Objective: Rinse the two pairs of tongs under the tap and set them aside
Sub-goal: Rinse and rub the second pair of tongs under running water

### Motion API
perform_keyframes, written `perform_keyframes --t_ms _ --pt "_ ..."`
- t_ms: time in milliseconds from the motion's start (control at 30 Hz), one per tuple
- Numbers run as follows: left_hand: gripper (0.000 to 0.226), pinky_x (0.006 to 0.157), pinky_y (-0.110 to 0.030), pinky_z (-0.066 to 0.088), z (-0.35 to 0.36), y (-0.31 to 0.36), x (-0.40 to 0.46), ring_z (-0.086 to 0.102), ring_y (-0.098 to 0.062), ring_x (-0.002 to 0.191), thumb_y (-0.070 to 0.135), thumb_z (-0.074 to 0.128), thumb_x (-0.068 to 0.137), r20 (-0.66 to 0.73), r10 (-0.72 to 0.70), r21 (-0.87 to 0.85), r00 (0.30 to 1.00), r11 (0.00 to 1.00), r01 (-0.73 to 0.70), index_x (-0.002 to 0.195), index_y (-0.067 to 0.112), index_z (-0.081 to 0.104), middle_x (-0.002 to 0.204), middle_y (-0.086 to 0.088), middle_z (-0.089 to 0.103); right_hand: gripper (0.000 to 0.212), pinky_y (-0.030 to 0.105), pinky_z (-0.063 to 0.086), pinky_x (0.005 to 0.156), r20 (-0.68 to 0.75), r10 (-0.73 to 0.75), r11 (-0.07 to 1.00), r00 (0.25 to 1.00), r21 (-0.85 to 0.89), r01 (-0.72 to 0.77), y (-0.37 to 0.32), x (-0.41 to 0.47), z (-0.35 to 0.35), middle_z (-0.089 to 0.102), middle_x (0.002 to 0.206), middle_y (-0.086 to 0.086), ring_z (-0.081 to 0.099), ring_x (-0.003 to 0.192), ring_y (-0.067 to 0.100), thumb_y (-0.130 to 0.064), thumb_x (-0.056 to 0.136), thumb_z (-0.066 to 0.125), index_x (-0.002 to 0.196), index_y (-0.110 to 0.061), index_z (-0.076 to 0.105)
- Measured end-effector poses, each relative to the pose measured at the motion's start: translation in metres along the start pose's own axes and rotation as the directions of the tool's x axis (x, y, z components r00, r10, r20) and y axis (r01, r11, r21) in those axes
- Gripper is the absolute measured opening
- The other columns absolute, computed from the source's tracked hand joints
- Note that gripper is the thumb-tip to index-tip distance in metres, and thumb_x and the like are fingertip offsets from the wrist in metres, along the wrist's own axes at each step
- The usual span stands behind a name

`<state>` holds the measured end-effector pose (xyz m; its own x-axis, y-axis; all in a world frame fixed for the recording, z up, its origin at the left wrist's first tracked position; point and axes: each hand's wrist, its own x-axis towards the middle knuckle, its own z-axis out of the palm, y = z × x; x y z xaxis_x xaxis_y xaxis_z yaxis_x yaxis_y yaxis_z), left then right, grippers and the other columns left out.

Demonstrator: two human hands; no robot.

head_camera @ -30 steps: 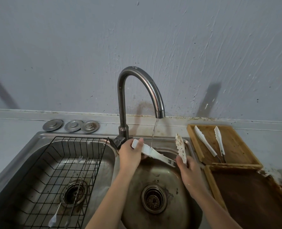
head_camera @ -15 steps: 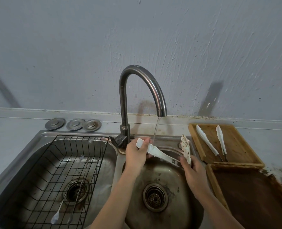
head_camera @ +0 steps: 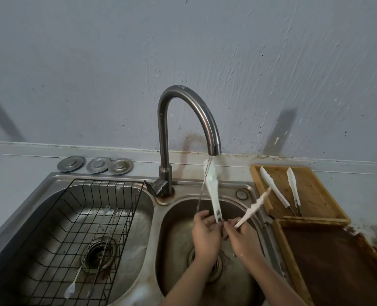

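Over the right sink basin point(head_camera: 174, 219) both hands grip one pair of white tongs point(head_camera: 214, 191) near its hinge. My left hand point(head_camera: 205, 235) steadies the arm that points up into the water running from the curved tap point(head_camera: 214, 149). My right hand point(head_camera: 241, 237) holds the other arm, which splays right toward the tray. A second pair of white tongs point(head_camera: 273, 188) lies spread on the light wooden tray point(head_camera: 315, 195) to the right of the sink.
A black wire rack point(head_camera: 57, 219) fills the left basin with a spoon point(head_camera: 73, 217) and skewers in it. Three metal sink plugs point(head_camera: 98, 165) sit behind it. A dark brown tray point(head_camera: 337, 261) lies at the front right, and a grey wall stands close behind.
The tongs have swung from lying across the basin to standing upright, tips up under the stream. Both hands have dropped lower and come together at the hinge end.
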<state>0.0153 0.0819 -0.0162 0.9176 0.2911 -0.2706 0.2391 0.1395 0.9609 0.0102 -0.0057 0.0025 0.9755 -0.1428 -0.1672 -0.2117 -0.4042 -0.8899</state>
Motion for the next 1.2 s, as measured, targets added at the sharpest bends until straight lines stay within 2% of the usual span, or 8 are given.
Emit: perform_keyframes --t_ms 267,400,500,733,800,900,1100,1200 --pt "0.017 0.064 -0.023 0.054 -0.009 0.013 0.005 0.061 -0.009 0.068 0.01 0.068 0.08 0.169 0.013 0.245 0.986 0.968 -0.055 0.096 0.01 0.065 0.077 0.003 0.066 0.01 0.012 0.034 0.035 0.037 -0.159 0.945 0.987 -0.282 0.163 -0.016 -0.001 -0.005 0.051 0.065 -0.005 0.045 0.046 0.004 -0.02 0.094 0.048 0.088 -0.013 0.047" --pt "0.018 0.044 -0.013 0.045 -0.013 0.022 0.005 0.059 -0.012 0.061 -0.002 0.06 0.083 0.198 -0.167 0.119 0.966 0.982 0.146 0.1 0.001 0.06 0.08 -0.007 0.063 0.007 0.013 0.04 0.041 0.107 -0.15 0.935 0.983 -0.309 0.176 -0.013 -0.004 -0.006 0.054 0.076 -0.005 0.054 0.053 0.006 -0.018 0.094 0.048 0.09 -0.015 0.044" --pt "0.016 0.04 -0.022 0.039 -0.019 0.024 0.012 0.051 -0.017 0.051 0.001 0.054 0.084 0.228 -0.286 0.014 0.931 0.957 0.291 0.099 -0.005 0.057 0.087 -0.024 0.063 0.006 0.017 0.044 0.044 0.162 -0.168 0.912 0.972 -0.349 0.216 -0.01 -0.005 -0.006 0.057 0.077 -0.006 0.058 0.055 0.007 -0.019 0.094 0.048 0.092 -0.017 0.043" --pt "0.027 0.058 -0.033 0.058 -0.041 0.034 0.04 0.068 -0.024 0.064 0.021 0.053 0.095 -0.038 -0.154 -0.117 0.987 0.982 0.149 0.088 -0.002 0.066 0.082 -0.021 0.071 0.007 0.018 0.041 0.041 0.221 -0.217 0.829 0.951 -0.473 0.299 -0.007 -0.003 -0.011 0.05 0.073 -0.012 0.05 0.048 0.005 -0.02 0.093 0.048 0.094 -0.016 0.043" --pt "0.015 0.073 -0.038 0.059 -0.047 0.035 0.049 0.07 -0.027 0.077 0.012 0.054 0.093 -0.2 -0.092 -0.138 0.975 0.988 0.065 0.096 0.0 0.064 0.086 -0.014 0.07 0.009 0.018 0.044 0.043 0.21 -0.207 0.815 0.956 -0.503 0.287 -0.006 -0.003 -0.013 0.057 0.082 -0.008 0.056 0.054 0.005 -0.021 0.092 0.049 0.097 -0.016 0.044" --pt "0.022 0.066 -0.021 0.058 -0.058 0.04 0.052 0.067 -0.018 0.076 -0.012 0.055 0.085 -0.223 -0.094 -0.317 0.97 0.948 0.019 0.104 -0.001 0.061 0.088 -0.01 0.068 0.01 0.024 0.053 0.051 0.163 -0.15 0.83 0.975 -0.516 0.213 0.003 -0.003 -0.02 0.062 0.084 -0.005 0.062 0.061 0.007 -0.024 0.091 0.054 0.094 -0.017 0.048" --pt "0.029 0.065 -0.01 0.053 -0.05 0.032 0.036 0.066 0.0 0.07 -0.009 0.068 0.077 -0.217 0.056 -0.084 0.975 0.994 -0.076 0.099 0.01 0.063 0.08 0.004 0.07 0.016 0.013 0.04 0.048 0.125 -0.068 0.801 0.99 -0.585 0.128 0.011 -0.006 -0.033 0.049 0.071 -0.011 0.052 0.06 0.0 -0.035 0.09 0.054 0.091 -0.023 0.043" --pt "0.023 0.063 -0.01 0.049 -0.05 0.032 0.037 0.065 -0.002 0.071 0.002 0.074 0.075 -0.178 0.09 0.082 0.98 0.994 -0.076 0.094 0.011 0.064 0.074 0.008 0.069 0.019 0.016 0.048 0.056 0.114 -0.045 0.81 0.992 -0.577 0.103 0.014 -0.007 -0.041 0.055 0.076 -0.009 0.058 0.068 0.004 -0.035 0.09 0.054 0.098 -0.019 0.048"
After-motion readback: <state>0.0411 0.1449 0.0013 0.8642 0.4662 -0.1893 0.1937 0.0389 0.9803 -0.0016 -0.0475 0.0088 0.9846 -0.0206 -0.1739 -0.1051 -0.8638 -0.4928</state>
